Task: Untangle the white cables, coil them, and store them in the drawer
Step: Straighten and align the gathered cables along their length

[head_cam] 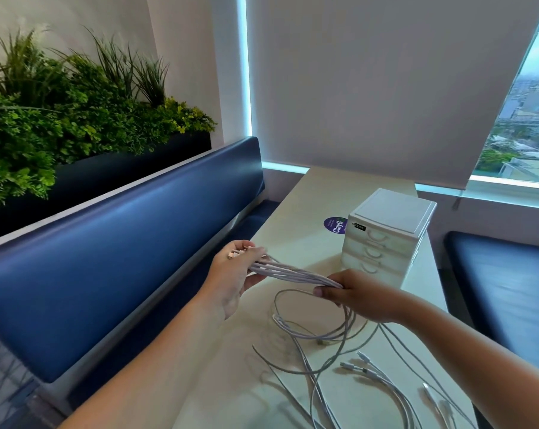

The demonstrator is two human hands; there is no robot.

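White plastic makes up the small desktop chest of drawers [386,239], which stands on the pale cream table [293,196] near its far end. Three drawer fronts with curved handles show, all pushed in, so whatever they hold is hidden. Just left of the chest a round purple sticker [333,226] lies flat on the tabletop, its right edge cut off by the chest's corner.

Above the table, a bundle of thin white cables [293,274] stretches between the two hands. The left hand [232,274] has its fingers curled round one end, with connector tips poking out past them. The right hand [352,292] clasps the other end, thumb underneath. From there the remaining lengths drop to the table and sprawl in loose loops and crossing strands [317,332] toward the near edge, several plug ends lying on the surface.

Left of the table runs a dark blue padded bench back [122,252]; behind it a long black planter trough [132,162] holds dense green foliage.
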